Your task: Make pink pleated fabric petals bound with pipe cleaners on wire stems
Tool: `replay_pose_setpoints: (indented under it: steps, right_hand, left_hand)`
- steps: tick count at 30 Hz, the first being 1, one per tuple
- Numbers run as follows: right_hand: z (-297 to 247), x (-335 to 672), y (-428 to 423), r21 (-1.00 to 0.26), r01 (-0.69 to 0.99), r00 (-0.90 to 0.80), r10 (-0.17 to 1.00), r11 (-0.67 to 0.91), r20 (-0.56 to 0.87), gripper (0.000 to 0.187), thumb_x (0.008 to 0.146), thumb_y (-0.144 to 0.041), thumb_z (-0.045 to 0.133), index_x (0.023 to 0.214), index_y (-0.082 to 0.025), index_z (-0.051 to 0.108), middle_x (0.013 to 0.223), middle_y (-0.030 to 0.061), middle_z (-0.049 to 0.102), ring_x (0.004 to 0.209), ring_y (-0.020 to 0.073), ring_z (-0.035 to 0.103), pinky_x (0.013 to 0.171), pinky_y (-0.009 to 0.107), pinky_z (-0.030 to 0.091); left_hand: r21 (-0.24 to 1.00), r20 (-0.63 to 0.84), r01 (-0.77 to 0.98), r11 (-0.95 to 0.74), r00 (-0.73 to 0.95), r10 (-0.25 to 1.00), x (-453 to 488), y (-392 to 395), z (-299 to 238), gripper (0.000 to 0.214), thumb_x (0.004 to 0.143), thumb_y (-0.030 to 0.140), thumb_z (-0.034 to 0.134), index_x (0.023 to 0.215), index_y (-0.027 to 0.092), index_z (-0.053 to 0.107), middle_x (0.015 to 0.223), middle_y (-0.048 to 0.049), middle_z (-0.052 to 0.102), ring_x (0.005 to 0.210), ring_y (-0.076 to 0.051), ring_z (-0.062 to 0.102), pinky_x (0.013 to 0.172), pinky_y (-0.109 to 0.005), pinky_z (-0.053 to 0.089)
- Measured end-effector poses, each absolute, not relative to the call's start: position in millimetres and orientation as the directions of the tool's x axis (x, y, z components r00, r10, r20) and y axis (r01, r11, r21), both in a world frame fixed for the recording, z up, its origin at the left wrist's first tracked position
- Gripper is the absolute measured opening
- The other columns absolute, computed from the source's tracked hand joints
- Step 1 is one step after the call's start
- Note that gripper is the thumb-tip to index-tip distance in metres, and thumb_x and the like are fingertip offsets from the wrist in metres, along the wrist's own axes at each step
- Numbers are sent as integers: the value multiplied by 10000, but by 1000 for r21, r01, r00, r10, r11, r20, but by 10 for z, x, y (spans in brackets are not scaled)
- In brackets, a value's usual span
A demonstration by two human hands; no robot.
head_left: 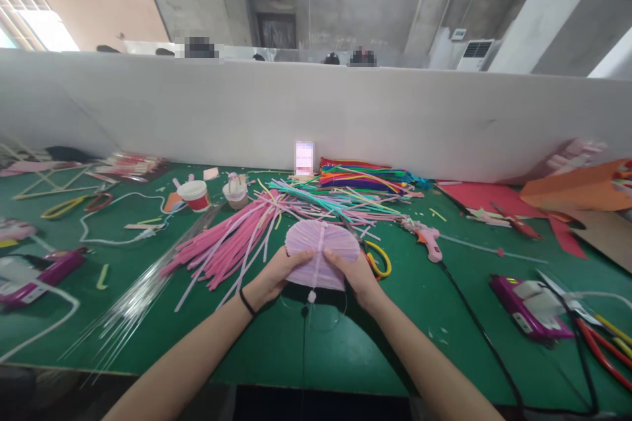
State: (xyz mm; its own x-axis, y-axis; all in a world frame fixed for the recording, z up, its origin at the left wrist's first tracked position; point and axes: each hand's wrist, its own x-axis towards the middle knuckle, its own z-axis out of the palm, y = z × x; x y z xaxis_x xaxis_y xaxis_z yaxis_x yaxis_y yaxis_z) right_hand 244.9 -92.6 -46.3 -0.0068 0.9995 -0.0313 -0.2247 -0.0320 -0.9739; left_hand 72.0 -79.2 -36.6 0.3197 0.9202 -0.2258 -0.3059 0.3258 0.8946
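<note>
Between both hands, over the green table, is a lilac rounded piece built from rows of fuzzy pipe cleaners, with a lighter strip down its middle. My left hand grips its left side, thumb pressed on the front. Its right side is in my right hand, that thumb also near the central strip. The fingers behind the piece are hidden. A small pale knob and thin clear loops hang at its lower edge. Just right of my right hand lie yellow-handled scissors, partly covered.
Pink pipe cleaners and clear thin rods lie left, beside a red-and-white cup. Multicoloured pipe cleaners and an upright phone stand at the back. A pink glue gun and purple power strip are right, with trailing cords.
</note>
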Motion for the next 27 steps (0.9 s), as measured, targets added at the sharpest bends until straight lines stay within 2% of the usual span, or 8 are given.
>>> replay_pose_setpoints:
  steps: [4,8,11,14,19,27]
  right_hand:
    - [-481,2449,-879,-970,-234,55,995,-68,-83,515,646,-527,738,1028,-183,708,1047,81,722,1055,296,633,949,444,473]
    - [-427,2459,-880,-974,-208,50,993,-93,-105,523,587,-520,778,965,-163,730,972,93,738,990,320,660,887,446,510]
    - [-380,2475,-905,-981,-167,63,992,-96,-108,492,569,-500,796,920,-162,737,941,89,744,957,324,674,858,435,529]
    - [-375,2469,-925,-980,-169,59,992,-102,-113,485,575,-489,800,924,-158,734,948,92,744,938,321,680,846,434,537]
    - [-435,2445,-922,-973,-216,-4,997,-82,-83,491,600,-472,794,977,-165,723,979,88,739,933,304,684,855,430,537]
    - [-476,2509,-900,-989,-123,-15,996,-84,-83,480,592,-473,798,957,-168,733,947,86,744,897,297,686,845,427,528]
  left_hand:
    - [885,-251,-319,338,284,925,703,-767,-355,396,746,348,730,1049,97,683,990,-143,732,814,-237,708,747,-313,558]
    - [877,-223,-339,342,344,912,703,-806,-303,508,689,295,783,1150,134,644,1090,-142,705,973,-287,677,875,-388,529]
    - [900,-206,-303,312,336,919,703,-828,-284,581,627,273,828,1164,163,638,1129,-131,692,1009,-296,663,903,-396,514]
    - [922,-186,-276,271,298,936,696,-821,-301,589,598,261,845,1144,164,646,1128,-124,694,979,-288,674,895,-393,517]
    - [931,-185,-271,246,231,955,700,-808,-324,487,605,287,837,1041,128,690,1035,-127,725,927,-287,686,838,-377,541]
    - [902,-205,-305,307,323,924,643,-757,-314,461,665,319,790,1064,115,681,1019,-140,721,856,-266,693,811,-372,532]
